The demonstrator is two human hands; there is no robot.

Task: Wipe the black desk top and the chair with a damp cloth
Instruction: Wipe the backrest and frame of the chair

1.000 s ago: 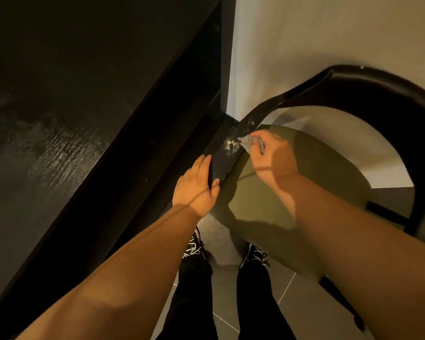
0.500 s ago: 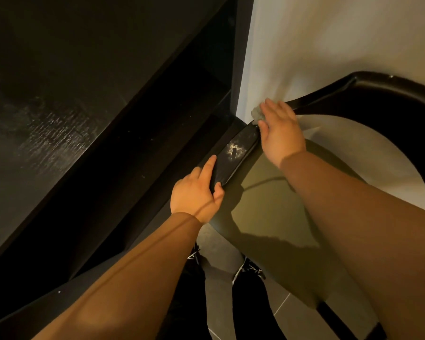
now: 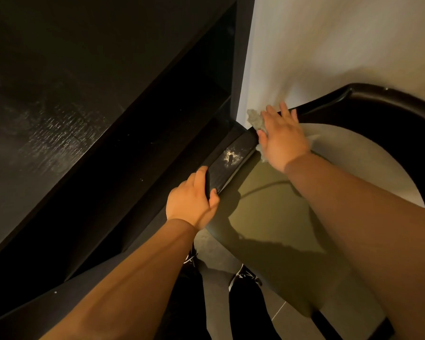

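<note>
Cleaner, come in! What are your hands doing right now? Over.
Left hand grips chair rail. Right hand flat, presses cloth on rail. Dusty patch between hands not yet wiped. Nothing in the way.

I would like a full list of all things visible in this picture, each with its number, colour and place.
desk top: one, black, left side
chair rail: one, black, curved, centre to right edge
pale patch: one, whitish, on the chair rail between the hands
chair seat: one, olive green, below the rail
cloth: one, grey, on the rail under the right hand
wall: one, cream, top right
floor: one, grey, bottom centre
shoes: two, black with white marks, on the floor
trousers: one pair, black, bottom centre
left hand: one, grips the near end of the chair rail
right hand: one, fingers straight, presses the cloth on the rail
</note>
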